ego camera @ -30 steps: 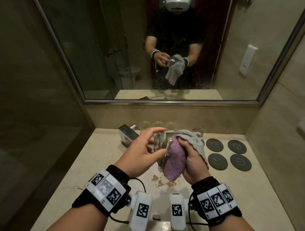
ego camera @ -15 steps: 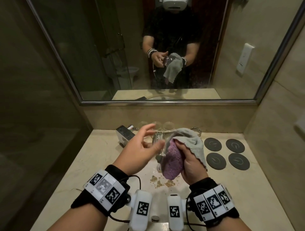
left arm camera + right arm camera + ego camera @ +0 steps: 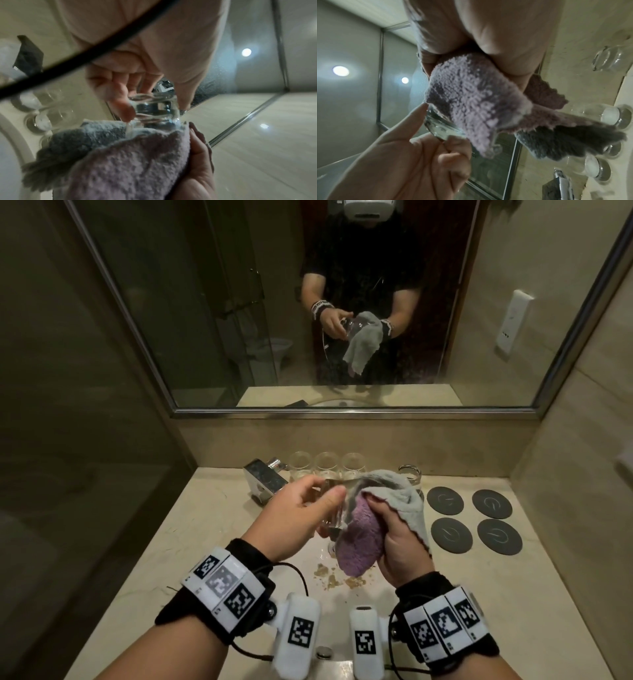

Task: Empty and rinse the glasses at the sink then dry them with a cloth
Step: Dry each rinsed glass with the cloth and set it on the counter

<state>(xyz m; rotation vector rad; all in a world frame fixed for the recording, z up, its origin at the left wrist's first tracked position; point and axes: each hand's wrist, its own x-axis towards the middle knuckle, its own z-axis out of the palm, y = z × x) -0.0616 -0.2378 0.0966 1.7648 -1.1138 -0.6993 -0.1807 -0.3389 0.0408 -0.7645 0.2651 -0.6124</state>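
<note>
Over the sink basin (image 3: 308, 563), my left hand (image 3: 327, 489) pinches a clear glass (image 3: 334, 513) by its base end with thumb and fingertips. The left wrist view shows the glass (image 3: 154, 108) between those fingertips (image 3: 124, 106). My right hand (image 3: 387, 522) grips a purple and grey cloth (image 3: 359, 535) that is wrapped over the glass's other end, hiding most of it. From the right wrist, the cloth (image 3: 471, 101) covers the glass (image 3: 440, 125), with the left hand (image 3: 419, 162) below it.
Three glasses (image 3: 327, 465) stand in a row against the back wall beside the chrome faucet (image 3: 265, 481). Another glass (image 3: 410, 474) stands to their right. Several black coasters (image 3: 474, 518) lie on the counter at right. Brown crumbs (image 3: 329, 575) sit in the basin.
My left fingers have drawn closer together on the glass. The right hand keeps the cloth wrapped on it, and both hands stay over the basin.
</note>
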